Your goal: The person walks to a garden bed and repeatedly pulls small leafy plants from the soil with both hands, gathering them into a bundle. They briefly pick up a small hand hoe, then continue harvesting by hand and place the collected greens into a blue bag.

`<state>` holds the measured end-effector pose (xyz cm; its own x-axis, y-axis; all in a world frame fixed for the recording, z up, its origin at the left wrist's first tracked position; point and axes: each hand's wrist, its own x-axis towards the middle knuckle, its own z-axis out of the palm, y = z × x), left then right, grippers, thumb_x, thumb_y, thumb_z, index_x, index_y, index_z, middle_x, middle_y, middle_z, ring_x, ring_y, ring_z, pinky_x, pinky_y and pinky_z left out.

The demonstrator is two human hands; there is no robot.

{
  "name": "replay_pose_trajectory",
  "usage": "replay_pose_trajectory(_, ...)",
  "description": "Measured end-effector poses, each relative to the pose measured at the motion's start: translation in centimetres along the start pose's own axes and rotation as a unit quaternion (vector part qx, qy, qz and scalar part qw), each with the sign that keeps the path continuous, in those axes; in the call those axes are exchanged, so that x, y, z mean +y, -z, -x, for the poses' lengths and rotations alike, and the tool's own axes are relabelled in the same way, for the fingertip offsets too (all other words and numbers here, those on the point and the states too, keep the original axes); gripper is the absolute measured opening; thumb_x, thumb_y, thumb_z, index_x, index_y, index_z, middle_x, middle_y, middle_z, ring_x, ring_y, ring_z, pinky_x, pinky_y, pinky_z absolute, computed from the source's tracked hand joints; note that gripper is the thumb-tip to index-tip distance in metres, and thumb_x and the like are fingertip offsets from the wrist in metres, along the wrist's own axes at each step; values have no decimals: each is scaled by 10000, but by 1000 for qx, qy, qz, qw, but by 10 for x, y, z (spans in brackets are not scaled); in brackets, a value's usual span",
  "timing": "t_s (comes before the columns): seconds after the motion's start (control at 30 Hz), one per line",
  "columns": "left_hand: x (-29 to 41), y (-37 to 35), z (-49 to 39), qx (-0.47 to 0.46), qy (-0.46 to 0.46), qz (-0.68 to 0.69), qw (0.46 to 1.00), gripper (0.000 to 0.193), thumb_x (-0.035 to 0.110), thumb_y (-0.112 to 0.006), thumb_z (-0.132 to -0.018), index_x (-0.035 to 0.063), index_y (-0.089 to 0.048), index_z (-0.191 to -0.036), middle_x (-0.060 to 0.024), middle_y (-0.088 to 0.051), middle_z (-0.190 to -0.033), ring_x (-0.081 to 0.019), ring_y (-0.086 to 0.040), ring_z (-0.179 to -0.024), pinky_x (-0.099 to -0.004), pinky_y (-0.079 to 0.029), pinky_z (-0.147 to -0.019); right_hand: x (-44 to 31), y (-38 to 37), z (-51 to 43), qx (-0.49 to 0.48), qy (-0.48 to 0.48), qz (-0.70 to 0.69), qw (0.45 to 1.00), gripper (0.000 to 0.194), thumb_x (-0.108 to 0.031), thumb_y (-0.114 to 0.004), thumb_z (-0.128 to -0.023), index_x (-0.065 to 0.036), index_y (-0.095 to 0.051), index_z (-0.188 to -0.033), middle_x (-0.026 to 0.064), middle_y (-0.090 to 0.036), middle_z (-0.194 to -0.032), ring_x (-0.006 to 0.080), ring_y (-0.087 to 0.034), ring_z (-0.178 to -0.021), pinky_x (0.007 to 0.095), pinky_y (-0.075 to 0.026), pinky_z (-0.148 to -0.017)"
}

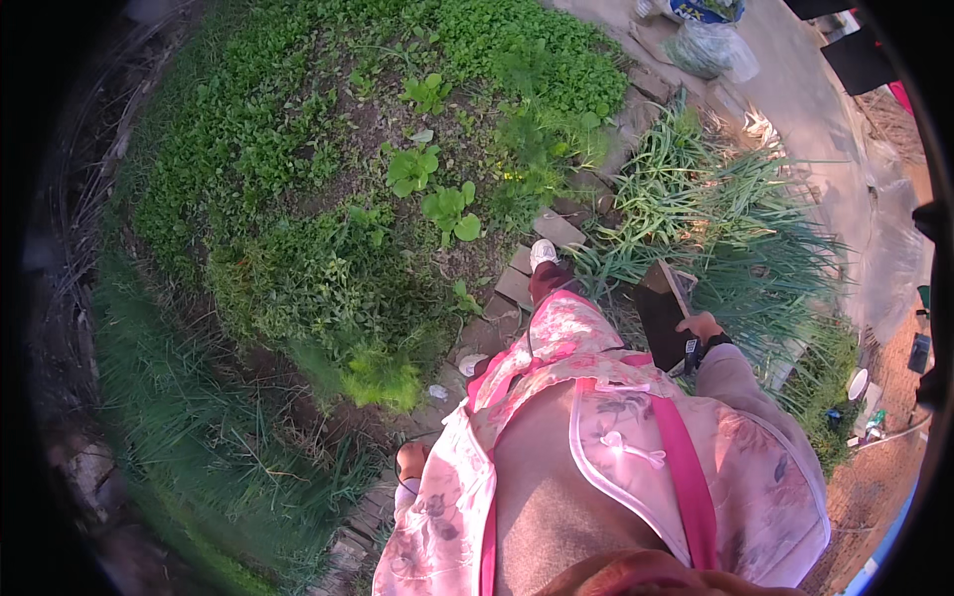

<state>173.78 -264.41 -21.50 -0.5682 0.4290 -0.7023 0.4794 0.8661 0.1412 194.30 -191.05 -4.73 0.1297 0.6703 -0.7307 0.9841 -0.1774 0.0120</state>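
My right hand (700,326) grips a dark, flat, roughly rectangular object (663,320) by its light, wood-coloured edge, beside tall green onion-like plants (775,246). A black band is at that wrist, and a small black device bearing a printed code is just below. My left hand (412,460) hangs low at my other side, near the brick path edging; a thin dark cable runs by it. Its fingers are too small and shaded to tell whether they hold anything. One white shoe (543,254) stands forward on the bricks, the other (471,363) further back.
A planted bed with leafy greens (447,208) and feathery plants (384,376) lies on the left. Bricks (514,287) border it. Bagged greens in clear plastic (712,48) lie on the paving at the top right. A white bowl-like item (858,384) is at the right.
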Motion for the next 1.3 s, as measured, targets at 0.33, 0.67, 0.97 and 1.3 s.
replay_pose_trajectory(0.33,187,236,-226,-36,-25,61,997,204,269,-525,-753,100,-638,-744,-96,-634,-725,-248,-622,-665,-381,-497,-544,-43,119,-114,17,108,-89,990,656,-262,-757,-496,102,-560,-1005,241,-614,-944,328,-610,-888,365,-474,-752)
replay_pose_trajectory(0.67,371,360,-441,-183,88,413,888,251,177,-478,-798,1,-573,-646,-130,-595,-590,-225,-590,-460,-333,-486,-411,25,210,-56,217,54,-80,971,666,-246,-741,-479,80,-539,-1024,238,-609,-904,358,-593,-872,390,-455,-783)
replay_pose_trajectory(0.97,501,374,-488,-176,-41,286,941,252,187,-491,-807,-2,-619,-700,-115,-630,-616,-186,-618,-489,-322,-499,-457,20,197,-31,244,-20,-54,968,637,-271,-751,-486,38,-544,-1003,229,-606,-879,370,-586,-858,401,-458,-765)
replay_pose_trajectory(1.3,516,420,-502,-113,-52,101,987,222,260,-597,-752,40,-621,-771,-105,-632,-613,-200,-629,-528,-308,-514,-583,-44,208,-55,146,78,-82,983,624,-262,-748,-499,-2,-536,-1026,212,-610,-901,366,-583,-871,402,-461,-774)
